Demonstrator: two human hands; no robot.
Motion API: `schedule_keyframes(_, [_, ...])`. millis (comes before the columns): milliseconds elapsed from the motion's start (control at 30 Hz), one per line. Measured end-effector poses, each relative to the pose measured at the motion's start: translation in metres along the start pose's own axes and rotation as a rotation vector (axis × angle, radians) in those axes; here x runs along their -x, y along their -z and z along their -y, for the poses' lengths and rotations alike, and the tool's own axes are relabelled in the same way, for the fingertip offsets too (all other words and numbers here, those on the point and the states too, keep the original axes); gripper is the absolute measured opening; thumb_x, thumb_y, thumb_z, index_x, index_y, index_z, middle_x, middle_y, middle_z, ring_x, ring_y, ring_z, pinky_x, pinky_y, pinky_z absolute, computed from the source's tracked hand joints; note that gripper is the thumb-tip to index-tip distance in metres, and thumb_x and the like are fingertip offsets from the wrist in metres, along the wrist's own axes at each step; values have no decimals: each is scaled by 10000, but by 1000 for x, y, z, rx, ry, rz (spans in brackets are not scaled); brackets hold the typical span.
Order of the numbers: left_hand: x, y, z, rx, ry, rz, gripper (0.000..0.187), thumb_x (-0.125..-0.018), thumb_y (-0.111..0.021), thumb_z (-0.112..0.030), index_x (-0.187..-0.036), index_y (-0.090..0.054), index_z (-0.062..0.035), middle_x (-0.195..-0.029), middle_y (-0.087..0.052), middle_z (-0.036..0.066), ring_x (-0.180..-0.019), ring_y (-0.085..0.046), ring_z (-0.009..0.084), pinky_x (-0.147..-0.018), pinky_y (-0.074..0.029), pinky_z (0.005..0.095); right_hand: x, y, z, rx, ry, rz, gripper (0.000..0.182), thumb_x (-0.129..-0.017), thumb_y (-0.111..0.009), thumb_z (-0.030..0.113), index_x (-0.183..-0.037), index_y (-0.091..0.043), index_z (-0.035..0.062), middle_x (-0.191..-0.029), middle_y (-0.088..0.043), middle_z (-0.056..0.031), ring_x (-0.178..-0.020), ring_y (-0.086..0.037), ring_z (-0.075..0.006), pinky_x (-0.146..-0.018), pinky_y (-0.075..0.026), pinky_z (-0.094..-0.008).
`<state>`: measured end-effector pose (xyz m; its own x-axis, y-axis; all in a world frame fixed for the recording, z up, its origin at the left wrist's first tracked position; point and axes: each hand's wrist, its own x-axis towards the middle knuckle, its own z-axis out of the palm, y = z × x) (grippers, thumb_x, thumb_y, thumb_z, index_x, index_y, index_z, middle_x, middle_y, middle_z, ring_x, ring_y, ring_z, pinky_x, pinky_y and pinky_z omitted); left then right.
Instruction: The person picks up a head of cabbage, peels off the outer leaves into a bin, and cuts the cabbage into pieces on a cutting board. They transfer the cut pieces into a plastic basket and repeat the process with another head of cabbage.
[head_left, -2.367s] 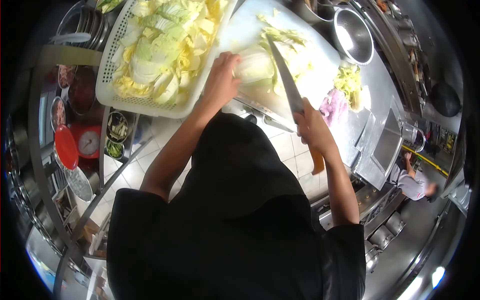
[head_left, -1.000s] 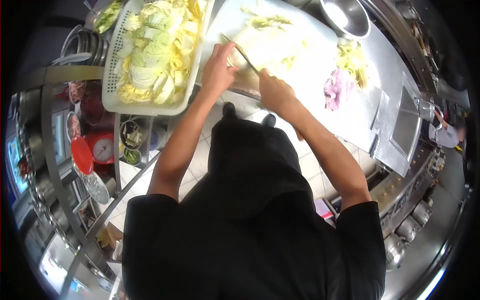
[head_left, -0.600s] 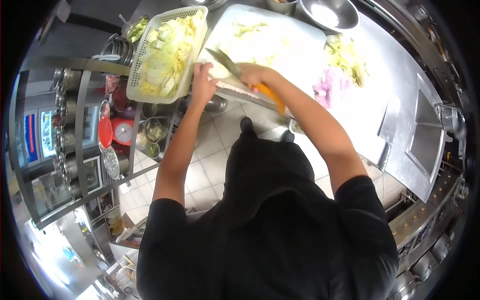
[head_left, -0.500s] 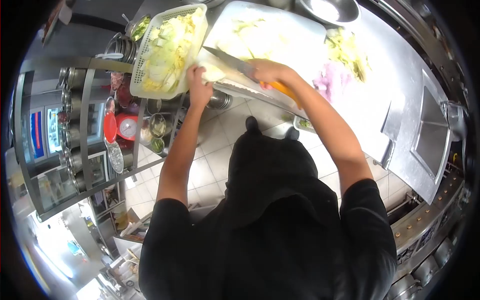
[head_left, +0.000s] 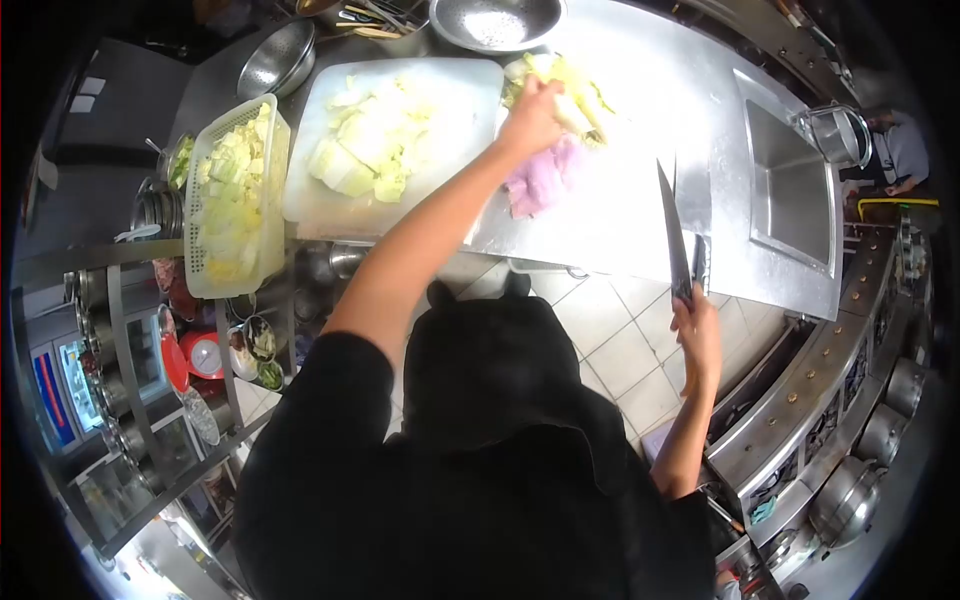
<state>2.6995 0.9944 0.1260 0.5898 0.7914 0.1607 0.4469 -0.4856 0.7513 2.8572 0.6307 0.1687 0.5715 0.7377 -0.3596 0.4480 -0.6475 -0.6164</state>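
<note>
Fingers closed, my left hand (head_left: 534,118) is on the pile of cabbage leaves (head_left: 585,100) beside a purple cloth (head_left: 540,180). Over at the counter's front edge, my right hand (head_left: 697,335) grips the knife (head_left: 673,230), its blade pointing away from me; its handle is hidden in my fingers. Cut cabbage (head_left: 375,145) lies on the white cutting board (head_left: 470,85). A pale perforated basket (head_left: 275,190) full of cut cabbage stands left of the board.
Metal bowls (head_left: 497,22) (head_left: 277,60) stand behind the board. A sink (head_left: 790,190) is set in the counter at the right, with a stove (head_left: 815,370) nearer me. Another person (head_left: 903,150) is at the far right.
My left hand has left the basket side and reached the leaf pile. My right hand has carried the knife from the board to the right. The view has shifted right.
</note>
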Motion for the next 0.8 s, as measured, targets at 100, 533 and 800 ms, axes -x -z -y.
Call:
schedule_keyframes(100, [-30,-51,31,-22,-11,59,569,-694,-650,0,-1240,-516,-93,-1246,-429,182,-1069,-533,359,-920,-455,390,19,-5,29,-240,-158,30,118,-896,-551,85,-985,-531,10,-595,-528,-45,-499,-489,-96,-435,-383,-255])
schedule_keyframes(533, [220,189,66,-102,358,-517,815,-646,-750,25,-1352,-374,-130,-1361,-290,169,-895,-573,274,-740,-521,343,-179,-153,169,289,723,8,453,-805,-675,195,-1209,-524,56,-961,-588,-214,-872,-579,-387,-771,-468,-435])
schedule_keyframes(800, [174,219,114,-192,604,-253,1111,-607,-824,-117,-1471,-128,-174,-1487,-92,253,-1168,-489,458,-932,-461,436,-205,-239,332,-88,957,145,682,-805,-690,415,-1357,-434,107,-1318,-430,-199,-1177,-480,-360,-988,-394,-408])
